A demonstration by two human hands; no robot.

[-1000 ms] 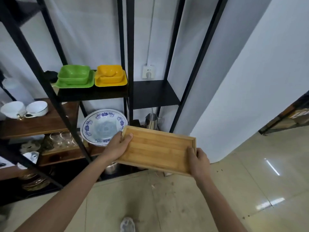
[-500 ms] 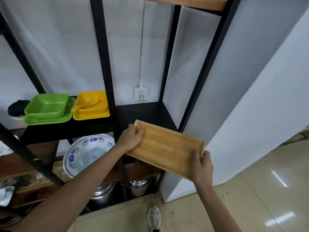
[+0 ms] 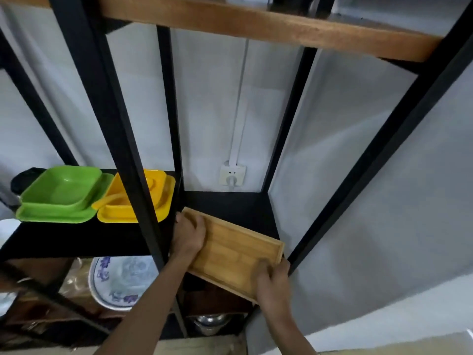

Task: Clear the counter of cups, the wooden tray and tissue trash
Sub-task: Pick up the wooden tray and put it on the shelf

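Note:
The wooden tray (image 3: 235, 252) is a shallow bamboo rectangle, tilted, with its far end over the black shelf (image 3: 230, 206) of a metal rack and its near end hanging past the shelf's front edge. My left hand (image 3: 189, 235) grips the tray's far left corner, thumb on top. The near right corner is held by my right hand (image 3: 273, 285). No cups or tissue are in view.
Green dishes (image 3: 61, 196) and yellow dishes (image 3: 135, 201) sit on the same shelf level to the left, behind a black upright post (image 3: 120, 139). A blue-patterned plate (image 3: 120, 280) stands below. A wall socket (image 3: 231, 174) is behind the shelf; a wooden board (image 3: 256, 24) spans above.
Both hands have lifted the tray from below shelf height and pushed it forward, so its far end now lies over the black shelf. The camera has come closer and tilted up.

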